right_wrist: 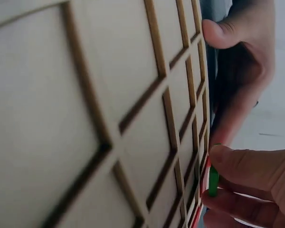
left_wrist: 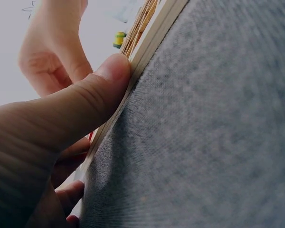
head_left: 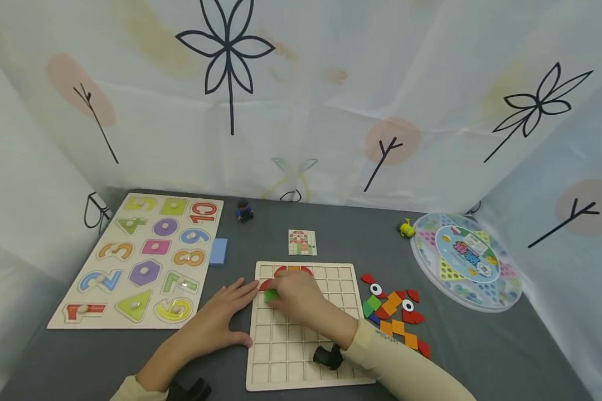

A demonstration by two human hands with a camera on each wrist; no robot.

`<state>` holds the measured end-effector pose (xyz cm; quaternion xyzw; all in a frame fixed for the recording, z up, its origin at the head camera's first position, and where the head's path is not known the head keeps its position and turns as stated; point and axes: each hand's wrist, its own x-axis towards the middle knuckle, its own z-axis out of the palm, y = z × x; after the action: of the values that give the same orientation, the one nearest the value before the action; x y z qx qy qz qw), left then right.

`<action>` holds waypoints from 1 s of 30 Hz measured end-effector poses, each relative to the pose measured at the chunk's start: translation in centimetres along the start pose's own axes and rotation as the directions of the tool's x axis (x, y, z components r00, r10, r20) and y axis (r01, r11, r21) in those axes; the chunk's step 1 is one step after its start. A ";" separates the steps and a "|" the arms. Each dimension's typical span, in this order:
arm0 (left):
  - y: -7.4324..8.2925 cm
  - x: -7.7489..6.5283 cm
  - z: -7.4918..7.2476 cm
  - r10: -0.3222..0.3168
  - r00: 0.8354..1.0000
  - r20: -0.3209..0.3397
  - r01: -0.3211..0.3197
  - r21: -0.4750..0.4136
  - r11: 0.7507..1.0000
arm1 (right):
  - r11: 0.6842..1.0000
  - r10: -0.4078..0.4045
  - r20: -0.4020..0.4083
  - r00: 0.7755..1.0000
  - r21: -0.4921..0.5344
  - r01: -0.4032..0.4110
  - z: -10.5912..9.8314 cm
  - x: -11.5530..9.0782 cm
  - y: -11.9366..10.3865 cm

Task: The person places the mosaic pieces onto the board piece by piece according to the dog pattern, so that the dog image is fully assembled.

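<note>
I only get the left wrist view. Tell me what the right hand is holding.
Observer: The right hand pinches a green piece.
Operator: Name what lies just past the far edge of the grid board.
Observer: A small printed card, lying apart from it.
Operator: Now place the loose pieces for me.
Observer: They lie to the board's right, with two white discs among them.

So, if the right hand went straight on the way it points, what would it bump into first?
Seen from above, the right hand would probably meet the red piece at the left of the board first, then the left hand. Its height is unclear, so it might pass over that piece.
</note>
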<state>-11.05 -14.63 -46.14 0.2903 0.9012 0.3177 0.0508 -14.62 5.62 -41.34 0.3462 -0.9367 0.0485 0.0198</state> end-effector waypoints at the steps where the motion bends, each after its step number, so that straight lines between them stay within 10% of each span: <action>1: 0.0 0.0 0.0 0.003 1.000 0.000 -0.003 -0.002 1.000 | 0.999 -0.009 0.002 1.000 -0.033 0.009 0.1 0.2 -0.3; 7: 0.1 0.2 -0.2 0.016 1.000 -0.008 -0.016 0.001 1.000 | 0.983 -0.050 -0.018 0.999 -0.177 0.046 0.3 0.8 -1.3; 24: -0.4 -0.5 0.2 -0.046 0.999 0.009 0.046 -0.021 0.999 | 0.987 -0.044 0.045 0.998 -0.151 0.051 -0.2 0.3 -1.4; 30: -0.3 0.1 0.3 -0.021 1.000 0.013 0.021 -0.014 1.000 | 0.984 0.177 0.000 0.984 -0.024 -0.177 -3.8 -2.4 4.1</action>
<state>-11.15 -14.58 -46.57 0.2823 0.9017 0.3216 0.0619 -15.49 10.68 -38.08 0.2615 -0.9642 0.0386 0.0187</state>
